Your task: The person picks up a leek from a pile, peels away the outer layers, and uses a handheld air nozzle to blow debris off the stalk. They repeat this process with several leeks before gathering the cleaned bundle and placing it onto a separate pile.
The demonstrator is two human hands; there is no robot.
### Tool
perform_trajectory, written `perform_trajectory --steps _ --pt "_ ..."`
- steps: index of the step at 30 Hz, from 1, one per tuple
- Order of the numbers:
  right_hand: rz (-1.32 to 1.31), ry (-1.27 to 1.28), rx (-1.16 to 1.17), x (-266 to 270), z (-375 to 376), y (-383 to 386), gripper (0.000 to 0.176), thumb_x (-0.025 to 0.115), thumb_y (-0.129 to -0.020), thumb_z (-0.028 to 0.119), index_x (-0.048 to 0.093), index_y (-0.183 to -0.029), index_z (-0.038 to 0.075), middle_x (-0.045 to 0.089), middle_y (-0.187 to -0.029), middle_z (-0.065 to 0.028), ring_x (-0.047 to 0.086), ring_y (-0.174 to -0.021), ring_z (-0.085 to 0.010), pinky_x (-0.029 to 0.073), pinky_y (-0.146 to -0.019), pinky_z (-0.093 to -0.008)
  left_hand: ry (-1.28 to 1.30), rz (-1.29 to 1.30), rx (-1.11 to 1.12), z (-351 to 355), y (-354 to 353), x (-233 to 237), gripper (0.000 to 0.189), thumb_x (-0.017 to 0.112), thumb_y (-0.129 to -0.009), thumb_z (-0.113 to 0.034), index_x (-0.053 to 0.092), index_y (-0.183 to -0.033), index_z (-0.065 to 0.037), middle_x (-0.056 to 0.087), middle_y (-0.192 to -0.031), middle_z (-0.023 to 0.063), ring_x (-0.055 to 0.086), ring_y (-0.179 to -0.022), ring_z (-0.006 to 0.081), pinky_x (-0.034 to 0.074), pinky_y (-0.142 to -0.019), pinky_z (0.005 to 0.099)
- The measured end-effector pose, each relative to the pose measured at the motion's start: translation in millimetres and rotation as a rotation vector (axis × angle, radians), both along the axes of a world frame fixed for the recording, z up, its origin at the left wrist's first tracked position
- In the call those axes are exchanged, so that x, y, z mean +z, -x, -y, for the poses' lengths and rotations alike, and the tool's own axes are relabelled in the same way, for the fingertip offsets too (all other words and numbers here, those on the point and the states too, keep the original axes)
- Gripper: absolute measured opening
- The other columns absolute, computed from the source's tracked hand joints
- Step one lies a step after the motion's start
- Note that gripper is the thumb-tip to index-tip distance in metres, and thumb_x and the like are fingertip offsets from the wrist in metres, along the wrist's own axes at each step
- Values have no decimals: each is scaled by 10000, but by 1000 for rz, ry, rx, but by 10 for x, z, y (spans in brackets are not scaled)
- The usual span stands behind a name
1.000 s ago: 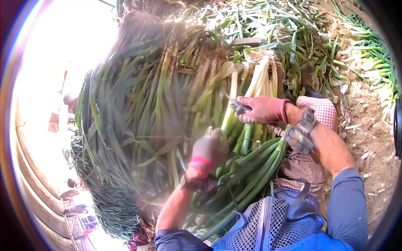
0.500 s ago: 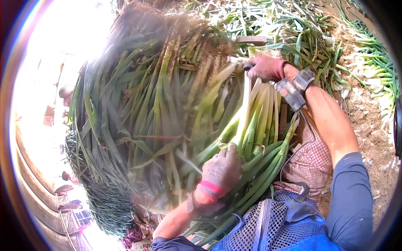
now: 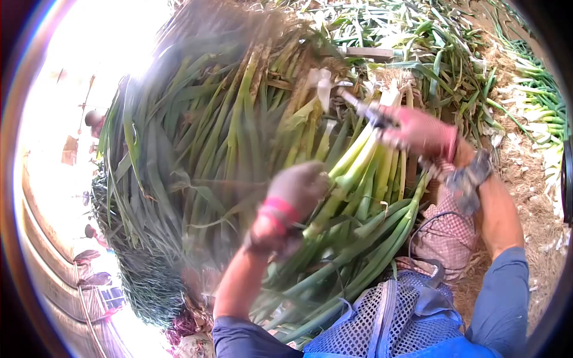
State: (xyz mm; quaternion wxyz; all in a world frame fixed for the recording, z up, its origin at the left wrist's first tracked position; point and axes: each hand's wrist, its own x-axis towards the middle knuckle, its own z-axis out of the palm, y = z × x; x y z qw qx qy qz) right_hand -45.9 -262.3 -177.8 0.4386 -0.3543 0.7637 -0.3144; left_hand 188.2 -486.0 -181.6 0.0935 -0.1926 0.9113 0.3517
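right grip (image 3: pixel 416 131) clasps tool (image 3: pixel 378 116) over leeks (image 3: pixel 342 185); left grip (image 3: pixel 296 190) beside them, blurred, state unclear

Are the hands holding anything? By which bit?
The right hand holds a slim tool by its dark end; whether the blurred left hand holds anything, I can't tell.

The brown floor (image 3: pixel 534 268) carries scattered pale, stringy root litter (image 3: pixel 518 179), small white plant scraps and, far right, long green-and-white onion stalks (image 3: pixel 546 113) in a row.
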Motion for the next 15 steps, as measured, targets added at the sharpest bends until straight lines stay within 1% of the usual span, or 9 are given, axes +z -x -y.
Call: perform_trajectory --steps 1,3,4,5,7,9,10,12,15 --pt "86 70 60 23 23 -181 677 579 -1037 286 392 -1664 114 738 -939 -89 662 -757 -191 569 -746 -387 39 -21 20 229 41 -116 386 708 -995 -294 747 -1258 -15 781 -1133 224 772 -1073 319 583 -953 408" --pt "-21 -42 100 11 101 -403 778 628 -1003 342 350 -1665 41 750 -964 -175 713 -827 -275 575 -813 -424 284 -1 46 489 100 -259 364 693 -991 -270 749 -1258 -30 777 -1134 224 762 -1091 337 572 -969 400" --pt "-114 -16 86 -67 138 -477 862 664 -970 386 327 -1647 -27 738 -989 -234 722 -859 -329 571 -839 -425 335 23 58 561 119 -348 343 694 -969 -267 762 -1216 -39 772 -1131 215 743 -1086 379 570 -956 415" --pt "-81 -57 86 -47 175 -539 855 657 -971 387 337 -1637 -44 748 -1023 -247 732 -900 -349 565 -871 -435 331 20 53 543 147 -367 343 694 -969 -267 762 -1216 -39 772 -1131 215 743 -1086 379 570 -956 415" --pt "-31 73 99 -257 192 -650 832 657 -970 388 365 -1623 -37 753 -1005 -237 734 -884 -356 565 -874 -439 399 0 40 454 198 -437 340 704 -948 -283 771 -1211 -78 762 -1130 206 719 -1071 413 570 -922 456" --pt "-39 2 88 -140 328 -656 830 666 -963 386 375 -1619 -32 752 -1018 -244 736 -904 -361 565 -886 -438 433 29 58 366 291 -512 319 720 -934 -317 783 -1164 -106 755 -1124 202 713 -1070 412 568 -902 480" --pt "-46 -65 77 -97 388 -639 829 676 -957 384 384 -1615 -27 751 -1031 -251 739 -923 -366 566 -897 -436 487 77 37 350 350 -533 312 723 -932 -338 783 -1135 -108 757 -1124 199 712 -1077 408 568 -904 480" --pt "-48 -14 77 -206 479 -579 812 674 -961 394 404 -1602 -26 736 -1151 -290 735 -1054 -380 553 -966 -431 549 172 27 305 480 -494 326 722 -922 -386 785 -1071 -103 763 -1123 191 732 -1068 394 581 -892 489" --pt "-77 7 101 -243 509 -603 799 666 -968 401 418 -1590 -34 728 -1208 -297 724 -1111 -397 542 -1002 -435 682 329 -31 317 641 -569 343 719 -908 -382 799 -1086 -100 773 -1108 184 761 -1017 385 598 -859 507"
